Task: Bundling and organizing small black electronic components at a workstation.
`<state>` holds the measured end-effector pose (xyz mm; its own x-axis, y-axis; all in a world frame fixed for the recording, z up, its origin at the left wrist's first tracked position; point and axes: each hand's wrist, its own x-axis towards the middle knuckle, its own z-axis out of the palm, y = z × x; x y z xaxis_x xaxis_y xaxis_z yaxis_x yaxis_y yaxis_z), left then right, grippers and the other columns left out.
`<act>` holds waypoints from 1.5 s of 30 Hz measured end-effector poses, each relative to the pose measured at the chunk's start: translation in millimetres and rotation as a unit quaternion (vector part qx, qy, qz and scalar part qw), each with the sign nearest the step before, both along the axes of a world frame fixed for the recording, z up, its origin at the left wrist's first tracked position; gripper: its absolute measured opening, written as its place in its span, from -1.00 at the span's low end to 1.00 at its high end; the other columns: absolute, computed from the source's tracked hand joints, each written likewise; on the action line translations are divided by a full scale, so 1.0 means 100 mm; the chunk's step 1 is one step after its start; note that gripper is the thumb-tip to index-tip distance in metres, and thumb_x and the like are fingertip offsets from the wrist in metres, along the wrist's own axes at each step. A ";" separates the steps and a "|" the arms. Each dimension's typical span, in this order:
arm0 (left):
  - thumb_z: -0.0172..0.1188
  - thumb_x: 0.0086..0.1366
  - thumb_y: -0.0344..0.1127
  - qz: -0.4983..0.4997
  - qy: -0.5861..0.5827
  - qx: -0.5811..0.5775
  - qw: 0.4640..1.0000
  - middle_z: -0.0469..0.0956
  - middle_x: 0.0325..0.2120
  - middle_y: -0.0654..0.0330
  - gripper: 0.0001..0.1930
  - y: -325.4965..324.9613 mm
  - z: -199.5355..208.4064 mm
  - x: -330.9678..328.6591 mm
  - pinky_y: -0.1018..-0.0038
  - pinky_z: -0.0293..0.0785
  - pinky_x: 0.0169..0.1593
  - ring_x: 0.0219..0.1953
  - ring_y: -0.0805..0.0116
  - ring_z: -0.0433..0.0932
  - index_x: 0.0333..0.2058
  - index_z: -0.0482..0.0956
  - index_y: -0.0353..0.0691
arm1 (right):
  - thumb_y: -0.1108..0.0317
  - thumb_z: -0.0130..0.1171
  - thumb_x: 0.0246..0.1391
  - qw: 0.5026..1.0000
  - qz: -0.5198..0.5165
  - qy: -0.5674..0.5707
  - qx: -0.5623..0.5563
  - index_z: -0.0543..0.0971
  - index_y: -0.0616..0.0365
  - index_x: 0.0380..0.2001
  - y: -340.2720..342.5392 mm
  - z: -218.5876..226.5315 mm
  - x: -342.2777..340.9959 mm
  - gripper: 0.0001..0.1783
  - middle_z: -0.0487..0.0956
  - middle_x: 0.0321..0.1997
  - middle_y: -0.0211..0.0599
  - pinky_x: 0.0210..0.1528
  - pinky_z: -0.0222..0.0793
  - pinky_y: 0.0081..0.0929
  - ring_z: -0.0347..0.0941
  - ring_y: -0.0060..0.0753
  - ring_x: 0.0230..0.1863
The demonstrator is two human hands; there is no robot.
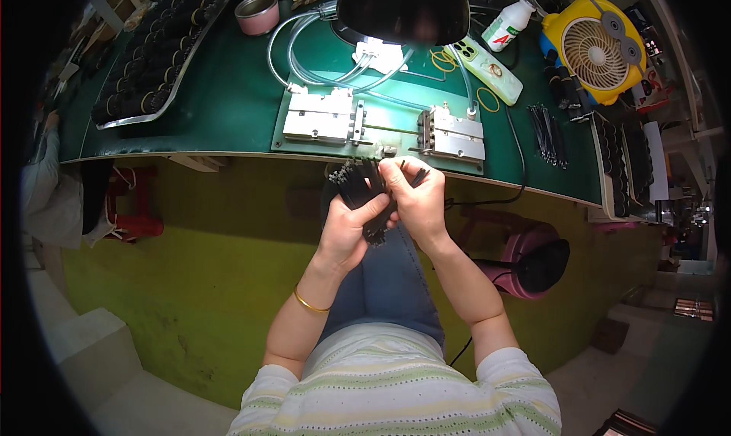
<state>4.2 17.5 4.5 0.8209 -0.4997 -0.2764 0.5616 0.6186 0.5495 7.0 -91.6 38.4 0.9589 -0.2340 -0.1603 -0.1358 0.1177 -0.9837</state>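
A thick bundle of thin black sticks [352,183] with lighter tips is gripped in my left hand [344,226], just off the table's front edge. My right hand [417,196] is closed at the bundle's right side, its thumb and fingers pinching a few black sticks of the same kind; some poke out past its fingers. Right beyond my hands, a metal fixture has a left silver block [318,116] and a right silver block [454,137], joined by rods on a plate. Clear air hoses [293,47] run to it.
A black lamp [403,9] hangs over the green table [221,93]. Around it are a tray of black rolls [148,70], a pink tin [257,14], a white bottle [509,25], a phone [487,69], a yellow fan [598,51] and more black sticks [547,137]. A pink stool [525,261] stands below right.
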 end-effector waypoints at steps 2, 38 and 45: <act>0.07 0.12 -0.51 0.008 -0.011 -0.005 1.000 0.45 -0.46 0.20 -0.85 0.00 0.02 -0.01 0.55 0.44 -0.42 -0.50 0.43 0.46 -0.29 0.40 -0.33 | 0.32 0.04 0.04 1.000 -0.006 -0.007 0.004 0.51 0.26 -0.55 0.01 0.03 -0.02 -0.77 0.40 -0.75 -0.47 -0.87 0.03 -0.79 0.17 -0.79 -0.84; 0.05 0.12 -0.53 0.022 -0.004 0.004 1.000 0.48 -0.44 0.15 -0.86 -0.03 0.02 0.00 0.51 0.48 -0.39 -0.48 0.39 0.49 -0.30 0.42 -0.36 | 0.32 0.07 0.03 1.000 -0.029 -0.009 0.007 0.51 0.26 -0.56 -0.01 -0.01 -0.01 -0.78 0.41 -0.73 -0.45 -0.88 0.01 -0.78 0.18 -0.77 -0.85; 0.06 0.12 -0.53 0.026 0.012 0.012 1.000 0.48 -0.44 0.15 -0.88 -0.04 0.01 0.01 0.51 0.48 -0.39 -0.48 0.38 0.49 -0.32 0.42 -0.37 | 0.35 0.04 0.03 0.998 -0.055 0.030 0.014 0.52 0.27 -0.57 -0.01 -0.03 0.02 -0.78 0.43 -0.72 -0.45 -0.87 0.02 -0.79 0.20 -0.77 -0.84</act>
